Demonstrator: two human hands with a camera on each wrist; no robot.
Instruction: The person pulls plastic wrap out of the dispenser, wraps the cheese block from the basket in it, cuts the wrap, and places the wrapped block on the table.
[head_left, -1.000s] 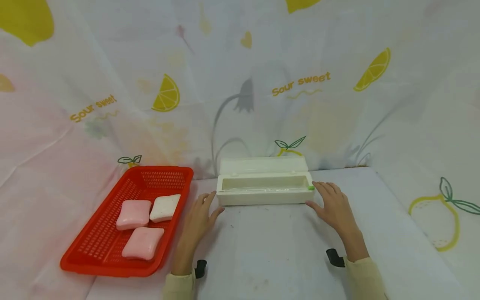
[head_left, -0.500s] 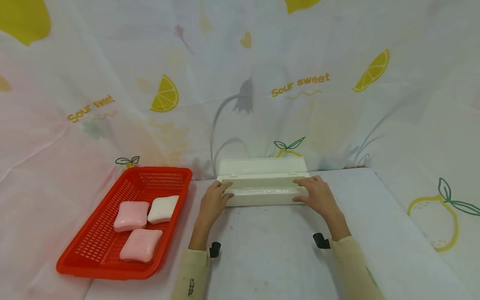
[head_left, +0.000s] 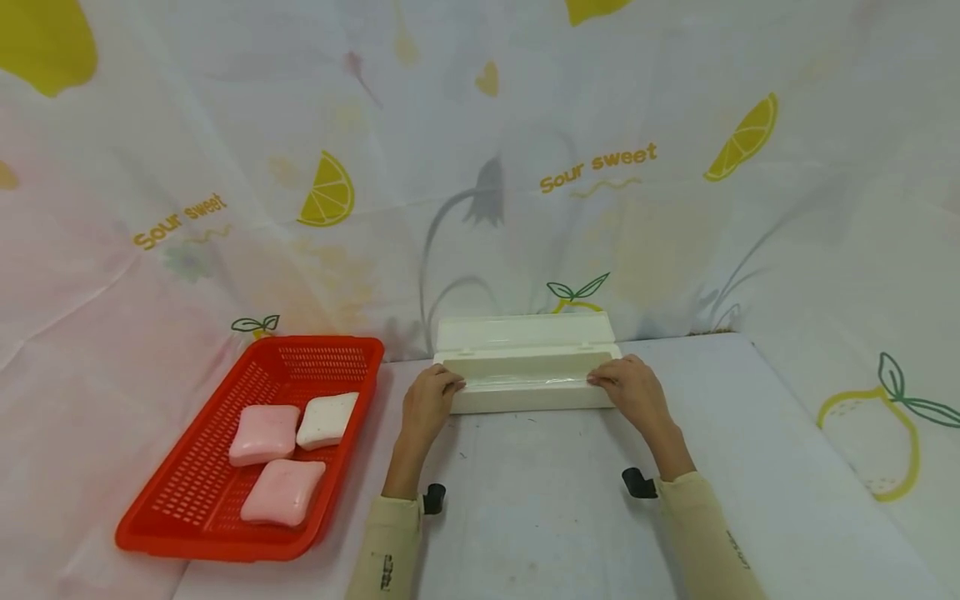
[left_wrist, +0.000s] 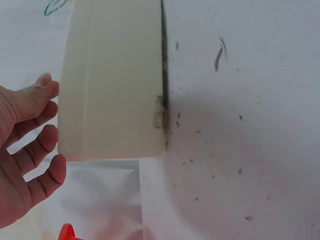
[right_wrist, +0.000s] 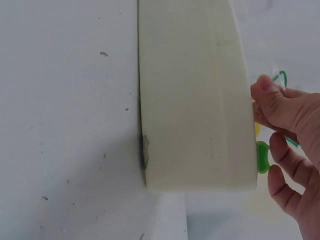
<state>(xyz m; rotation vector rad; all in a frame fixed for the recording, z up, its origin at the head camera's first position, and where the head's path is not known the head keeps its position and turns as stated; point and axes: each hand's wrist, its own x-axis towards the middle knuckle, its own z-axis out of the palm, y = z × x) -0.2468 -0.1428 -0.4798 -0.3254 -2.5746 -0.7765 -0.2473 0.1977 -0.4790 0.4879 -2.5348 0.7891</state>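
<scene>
Long white plastic box [head_left: 528,400] at the far edge of the white tabletop [head_left: 517,500], with hinged lid [head_left: 525,331] swung up at the back and glossy clear film [head_left: 517,382] along the front lip. Main change: from thumb and fingers spread half a second ago to pinching now, at both ends of the lip, left hand [head_left: 429,404] and right hand [head_left: 636,389] alike. Now apparently gripping the film rather than just reaching for it; no sign of it being drawn out yet. No visible shift in the box. From the wrist views: thumb and forefinger brought together on each hand, behind the front wall, with the other fingers loosely curled. Only from the right wrist: green tab [right_wrist: 262,157] at the box's right end, just beside the lower fingers, masked by the hand from the head. Also only from the wrists: brownish scuff [left_wrist: 158,112] low on the front wall, grey one [right_wrist: 145,151] near the other end. Further out, only whole from the head: red perforated plastic basket [head_left: 217,546] to the left, with two pink pillow-shaped bars [head_left: 262,432] and one white speckled bar [head_left: 327,419], all untouched.
</scene>
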